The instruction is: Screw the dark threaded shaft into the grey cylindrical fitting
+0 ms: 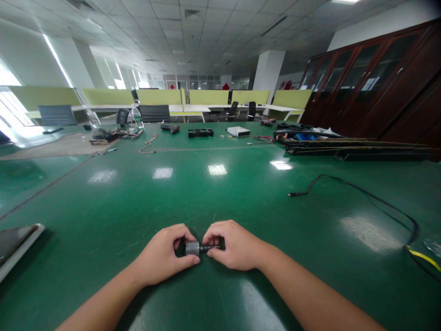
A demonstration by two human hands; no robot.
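Observation:
A small grey metal cylinder (192, 248) with a thin dark shaft (208, 248) sticking out to the right lies between my two hands, low on the green table (213, 193). My left hand (161, 255) is closed, pinching the cylinder between thumb and fingers. My right hand (234, 246) is closed too, its fingertips pinched on the dark shaft. Both hands rest close to the table's surface near its front edge.
A black cable (361, 193) with a yellow wire (425, 258) runs across the right side. A flat white-edged panel (17, 243) lies at the left. Tools, a black tray (200, 133), a white box (238, 131) and long dark rails (358, 149) sit at the far end.

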